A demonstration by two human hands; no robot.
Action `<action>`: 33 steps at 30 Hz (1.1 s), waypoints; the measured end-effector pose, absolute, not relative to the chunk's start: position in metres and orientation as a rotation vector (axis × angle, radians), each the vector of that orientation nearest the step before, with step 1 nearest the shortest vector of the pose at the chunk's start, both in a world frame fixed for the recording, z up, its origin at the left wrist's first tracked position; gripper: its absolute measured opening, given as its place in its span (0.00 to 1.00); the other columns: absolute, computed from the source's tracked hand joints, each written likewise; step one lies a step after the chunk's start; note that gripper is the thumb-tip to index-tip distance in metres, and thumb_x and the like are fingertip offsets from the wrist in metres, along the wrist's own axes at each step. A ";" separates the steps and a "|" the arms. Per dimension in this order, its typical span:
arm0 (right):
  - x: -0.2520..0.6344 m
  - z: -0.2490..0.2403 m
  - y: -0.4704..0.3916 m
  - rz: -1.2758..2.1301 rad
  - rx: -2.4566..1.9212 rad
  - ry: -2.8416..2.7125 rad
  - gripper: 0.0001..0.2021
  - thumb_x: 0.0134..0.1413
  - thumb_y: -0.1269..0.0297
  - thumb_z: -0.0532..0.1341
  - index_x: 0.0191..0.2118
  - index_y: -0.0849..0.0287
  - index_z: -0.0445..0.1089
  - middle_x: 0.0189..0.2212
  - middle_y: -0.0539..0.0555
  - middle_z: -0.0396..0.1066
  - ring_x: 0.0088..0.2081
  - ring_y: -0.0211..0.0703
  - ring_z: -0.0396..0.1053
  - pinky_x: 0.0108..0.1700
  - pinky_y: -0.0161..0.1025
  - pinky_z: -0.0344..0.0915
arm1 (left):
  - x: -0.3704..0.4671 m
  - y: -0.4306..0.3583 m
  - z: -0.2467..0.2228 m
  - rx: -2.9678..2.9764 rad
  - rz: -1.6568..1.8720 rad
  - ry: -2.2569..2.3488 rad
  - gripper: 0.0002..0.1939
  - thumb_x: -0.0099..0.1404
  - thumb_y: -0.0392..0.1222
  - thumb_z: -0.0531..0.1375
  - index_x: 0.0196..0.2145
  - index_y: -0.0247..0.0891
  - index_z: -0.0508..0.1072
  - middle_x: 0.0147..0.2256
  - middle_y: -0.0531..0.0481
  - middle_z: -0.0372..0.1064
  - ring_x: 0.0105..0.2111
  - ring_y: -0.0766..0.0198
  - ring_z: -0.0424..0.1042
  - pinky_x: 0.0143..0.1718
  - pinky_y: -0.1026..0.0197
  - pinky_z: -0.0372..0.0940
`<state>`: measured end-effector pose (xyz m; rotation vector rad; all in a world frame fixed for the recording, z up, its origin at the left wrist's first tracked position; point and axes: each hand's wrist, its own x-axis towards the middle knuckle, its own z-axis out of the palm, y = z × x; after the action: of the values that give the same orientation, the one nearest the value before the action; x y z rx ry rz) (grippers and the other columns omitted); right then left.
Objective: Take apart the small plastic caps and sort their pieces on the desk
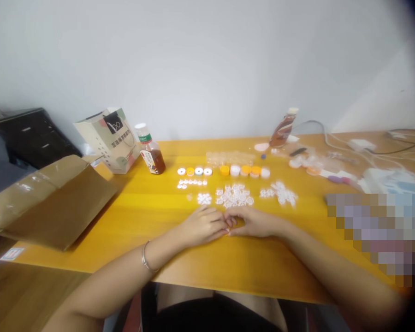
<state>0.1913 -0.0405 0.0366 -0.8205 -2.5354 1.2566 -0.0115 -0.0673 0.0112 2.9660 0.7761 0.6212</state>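
My left hand [204, 225] and my right hand [249, 222] meet at the fingertips low over the yellow-brown table [131, 235]. The fingers of both hands are closed around something small, too hidden and blurred to make out. Just beyond them lies a pile of small white pieces [235, 195], with a smaller white cluster [204, 198] to its left and another heap [282, 193] to its right. Farther back stand a row of round caps with dark centres [198, 171] and a row of orange and white caps [245, 170]. Small white pieces [190, 182] lie in short rows.
An open cardboard box [62, 207] and a paper bag [115, 143] are at the left. One drink bottle [152, 154] stands beside the bag, another [281, 131] at the back right. Clear plastic trays [230, 158], cables [332, 140] and bags of items crowd the back and right.
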 end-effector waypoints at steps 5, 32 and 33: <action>0.191 0.037 -0.041 1.279 -0.819 -2.544 0.12 0.49 0.56 0.59 0.28 0.59 0.61 0.24 0.46 0.56 0.27 0.34 0.56 0.31 0.34 0.57 | -0.011 -0.065 0.005 2.997 0.659 0.792 0.13 0.66 0.44 0.49 0.34 0.37 0.71 0.32 0.49 0.69 0.34 0.64 0.65 0.36 0.59 0.57; 0.192 0.038 -0.043 1.355 -0.877 -2.503 0.13 0.47 0.60 0.61 0.39 0.59 0.69 0.30 0.50 0.64 0.32 0.37 0.62 0.35 0.35 0.60 | -0.054 -0.027 0.010 2.855 0.598 1.542 0.10 0.63 0.42 0.54 0.30 0.38 0.73 0.31 0.49 0.70 0.34 0.63 0.68 0.36 0.60 0.56; 0.192 0.038 -0.043 1.354 -0.879 -2.501 0.13 0.47 0.59 0.61 0.39 0.59 0.69 0.30 0.50 0.64 0.32 0.38 0.62 0.35 0.36 0.61 | -0.052 -0.028 0.011 2.869 0.581 1.536 0.10 0.63 0.42 0.54 0.30 0.38 0.73 0.31 0.49 0.70 0.34 0.62 0.68 0.36 0.59 0.56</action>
<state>0.1920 -0.0428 0.0381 -0.8788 -2.5009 1.3543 -0.0525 -0.0284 0.0107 2.8691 1.5365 0.5814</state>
